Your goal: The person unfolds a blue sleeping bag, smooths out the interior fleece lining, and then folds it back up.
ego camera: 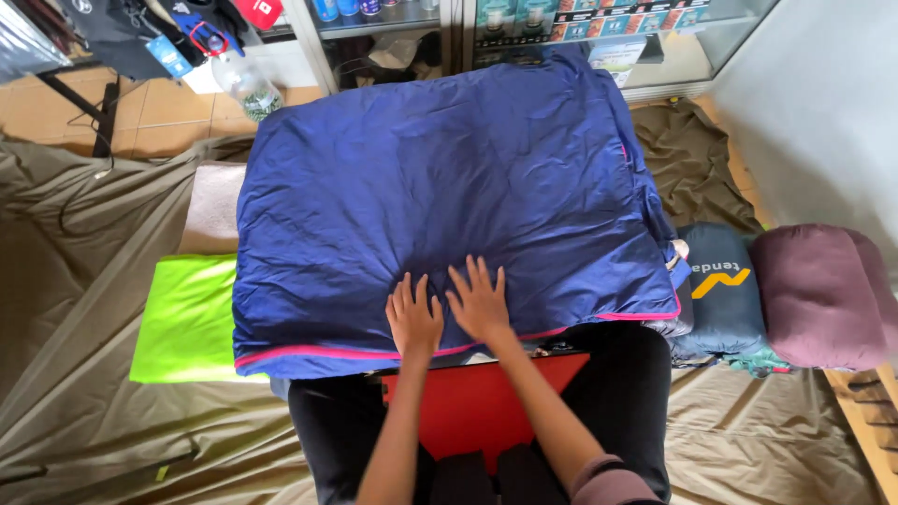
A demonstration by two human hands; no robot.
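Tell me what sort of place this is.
Probably a camping gear shop or its storeroom: both hands, left hand and right hand, press a blue sleeping bag flat, packed stuff sacks lie beside it, and glass display shelves stand behind.

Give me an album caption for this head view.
Both hands, left and right, pressed flat on a folded blue sleeping bag.

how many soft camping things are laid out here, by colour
blue sleeping bag with pink trim, under the left hand and right hand: 1
lime green mat: 1
beige mat: 1
grey-blue stuff sack: 1
maroon stuff sack: 1
olive groundsheet: 1
total: 6
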